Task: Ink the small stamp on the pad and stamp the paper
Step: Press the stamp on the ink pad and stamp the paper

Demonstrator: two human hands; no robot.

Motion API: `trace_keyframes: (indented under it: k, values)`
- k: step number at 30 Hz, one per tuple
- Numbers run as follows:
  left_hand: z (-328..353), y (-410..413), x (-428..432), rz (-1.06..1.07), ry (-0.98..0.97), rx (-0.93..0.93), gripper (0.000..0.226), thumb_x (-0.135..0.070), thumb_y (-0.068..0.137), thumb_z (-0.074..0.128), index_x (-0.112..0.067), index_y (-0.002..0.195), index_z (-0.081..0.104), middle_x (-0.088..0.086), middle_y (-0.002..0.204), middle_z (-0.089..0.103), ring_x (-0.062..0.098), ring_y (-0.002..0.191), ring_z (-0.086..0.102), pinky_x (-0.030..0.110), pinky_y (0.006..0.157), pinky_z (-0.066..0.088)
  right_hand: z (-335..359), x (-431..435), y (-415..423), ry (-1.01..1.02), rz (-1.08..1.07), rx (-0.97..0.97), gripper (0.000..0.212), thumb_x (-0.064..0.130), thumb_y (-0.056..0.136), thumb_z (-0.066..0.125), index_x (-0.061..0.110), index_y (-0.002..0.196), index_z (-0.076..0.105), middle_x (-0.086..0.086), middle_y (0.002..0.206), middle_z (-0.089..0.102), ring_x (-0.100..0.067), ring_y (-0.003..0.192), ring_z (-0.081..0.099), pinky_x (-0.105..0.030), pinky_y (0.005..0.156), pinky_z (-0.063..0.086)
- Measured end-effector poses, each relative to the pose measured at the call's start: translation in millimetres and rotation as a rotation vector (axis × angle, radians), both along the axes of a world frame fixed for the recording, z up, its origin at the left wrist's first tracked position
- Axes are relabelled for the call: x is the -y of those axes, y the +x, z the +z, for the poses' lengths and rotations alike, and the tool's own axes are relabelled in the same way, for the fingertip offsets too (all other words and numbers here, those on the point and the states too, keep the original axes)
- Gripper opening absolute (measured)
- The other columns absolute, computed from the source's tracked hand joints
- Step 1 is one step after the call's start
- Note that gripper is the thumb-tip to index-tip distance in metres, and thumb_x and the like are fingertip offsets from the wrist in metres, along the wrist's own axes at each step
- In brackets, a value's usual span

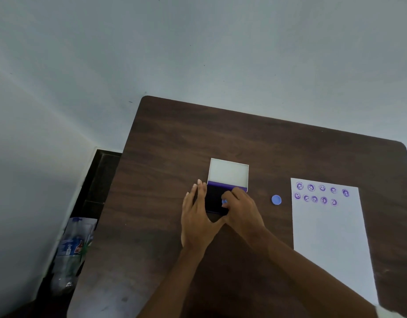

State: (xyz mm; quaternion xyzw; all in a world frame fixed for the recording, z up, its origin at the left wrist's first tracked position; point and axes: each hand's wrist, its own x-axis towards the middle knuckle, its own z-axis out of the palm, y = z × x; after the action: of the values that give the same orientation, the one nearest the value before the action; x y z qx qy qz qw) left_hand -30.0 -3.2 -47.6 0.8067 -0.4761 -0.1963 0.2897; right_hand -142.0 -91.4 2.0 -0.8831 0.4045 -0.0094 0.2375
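An open ink pad (pixel 214 200) lies in the middle of the dark wooden table (pixel 175 138), its white lid (pixel 228 172) folded back behind it. My right hand (pixel 241 210) is closed around a small blue stamp (pixel 224 201) and presses it down on the dark purple pad. My left hand (pixel 196 214) lies flat with fingers together along the pad's left edge, touching it. A white sheet of paper (pixel 330 237) lies to the right, with two rows of several round purple prints near its far end.
A small blue round cap (pixel 276 200) rests on the table between the pad and the paper. Plastic bottles (pixel 71 251) stand on the floor to the left of the table. A pale wall runs behind the table's far edge.
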Motion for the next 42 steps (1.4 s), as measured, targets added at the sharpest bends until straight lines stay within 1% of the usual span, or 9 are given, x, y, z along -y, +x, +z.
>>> trace_keyframes:
  k: [5,9,16,20,26,29,33,37,42]
  values:
    - [1.2,1.4,-0.5,-0.009,0.003,0.004,0.111,-0.081,0.074,0.052,-0.016,0.157,0.018,-0.003,0.163,0.018,0.003,0.147,0.007,0.032,0.12,0.012,6.7,19.8,-9.5,-0.077,0.282,0.039,0.034,0.004,0.066,0.08,0.012,0.094,0.062,-0.008,0.095,0.065,-0.023,0.083,0.062,-0.032,0.066,0.054]
    - [1.6,0.1,-0.2,-0.013,0.006,0.021,0.113,-0.084,0.073,0.053,-0.014,0.157,0.021,-0.002,0.163,0.021,0.005,0.149,0.007,0.033,0.122,0.014,14.4,46.5,-7.3,-0.101,0.543,-0.048,0.03,0.007,0.071,0.076,0.012,0.098,0.064,-0.008,0.1,0.065,-0.023,0.088,0.061,-0.034,0.071,0.056]
    - [2.4,-0.9,0.2,0.019,0.002,0.042,0.105,-0.075,0.076,0.054,-0.01,0.154,0.028,0.006,0.158,0.035,0.016,0.146,0.026,0.037,0.118,0.02,3.9,3.0,-0.7,-0.069,0.129,0.006,0.036,0.012,0.073,0.078,0.01,0.105,0.063,-0.011,0.109,0.064,-0.026,0.098,0.062,-0.037,0.079,0.055]
    - [2.5,-0.7,-1.2,0.015,0.003,0.053,0.103,-0.074,0.076,0.054,-0.01,0.154,0.029,0.007,0.157,0.037,0.023,0.144,0.033,0.038,0.117,0.022,1.8,-7.6,7.1,0.0,-0.056,0.033,0.035,0.013,0.081,0.072,0.01,0.115,0.06,-0.008,0.118,0.059,-0.021,0.106,0.057,-0.03,0.09,0.047]
    - [0.9,1.5,-1.0,0.01,-0.006,0.011,0.113,-0.084,0.072,0.052,-0.019,0.157,0.015,-0.001,0.162,0.023,-0.005,0.147,-0.007,0.037,0.119,0.016,19.5,9.2,-17.6,0.138,-0.321,0.205,0.019,0.013,0.089,0.065,0.007,0.107,0.066,-0.011,0.105,0.067,-0.016,0.09,0.058,-0.027,0.085,0.047]
    - [2.4,1.5,-0.6,0.003,0.021,0.003,0.116,-0.091,0.07,0.043,-0.022,0.157,0.01,-0.009,0.162,0.012,-0.01,0.144,-0.015,0.036,0.12,0.014,21.5,16.9,-33.3,0.182,-0.228,0.089,0.017,0.012,0.085,0.068,0.011,0.102,0.066,-0.008,0.104,0.064,-0.012,0.085,0.055,-0.022,0.077,0.044]
    - [2.0,1.8,-1.2,0.018,0.019,0.002,0.116,-0.089,0.07,0.048,-0.024,0.157,0.008,-0.011,0.16,0.012,-0.01,0.144,-0.014,0.036,0.119,0.015,14.6,12.7,-38.9,0.149,-0.005,-0.087,0.027,0.013,0.083,0.069,0.016,0.11,0.063,-0.003,0.114,0.06,-0.01,0.092,0.053,-0.018,0.081,0.04]
    - [3.6,0.4,-1.1,0.048,0.003,0.004,0.115,-0.09,0.07,0.046,-0.026,0.157,0.007,-0.005,0.16,0.022,-0.013,0.142,-0.017,0.038,0.115,0.017,7.1,4.0,-39.6,0.021,0.041,-0.057,0.031,0.014,0.083,0.07,0.015,0.114,0.063,-0.005,0.115,0.061,-0.017,0.1,0.058,-0.021,0.082,0.042]
    - [2.8,-1.0,-2.3,0.056,0.004,-0.002,0.115,-0.082,0.07,0.058,-0.027,0.157,0.006,-0.007,0.16,0.021,-0.011,0.144,-0.012,0.036,0.116,0.016,3.1,-0.7,-44.0,-0.063,0.07,-0.028,0.037,0.015,0.078,0.076,0.013,0.114,0.064,-0.006,0.102,0.064,-0.016,0.086,0.061,-0.021,0.072,0.049]
